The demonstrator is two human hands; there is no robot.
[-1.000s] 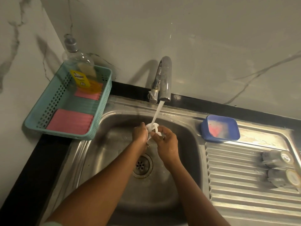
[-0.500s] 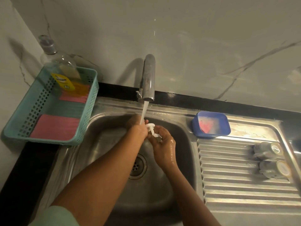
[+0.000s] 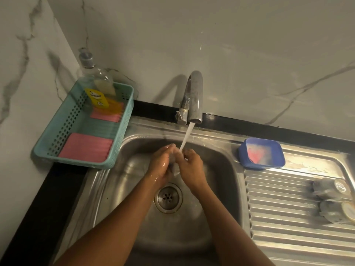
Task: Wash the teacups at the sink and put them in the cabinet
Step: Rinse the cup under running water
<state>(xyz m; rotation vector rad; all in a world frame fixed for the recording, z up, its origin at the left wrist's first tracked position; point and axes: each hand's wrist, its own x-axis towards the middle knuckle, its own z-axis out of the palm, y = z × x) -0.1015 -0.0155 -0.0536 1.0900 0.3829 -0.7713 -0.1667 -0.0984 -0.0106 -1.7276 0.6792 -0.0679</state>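
The teacup (image 3: 174, 167), blurred and mostly hidden, sits centre frame beneath the stream (image 3: 186, 138), clasped between left hand (image 3: 160, 164) and right hand (image 3: 190, 164), both curled round it, equally near. Its long axis is indeterminate. Two further cups (image 3: 329, 188) lie far right.

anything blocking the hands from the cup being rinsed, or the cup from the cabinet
Nothing visible stands between them: the left hand and right hand already hold the teacup, mostly hidden between them, under the running tap. The cabinet is out of view, so that path cannot be judged.
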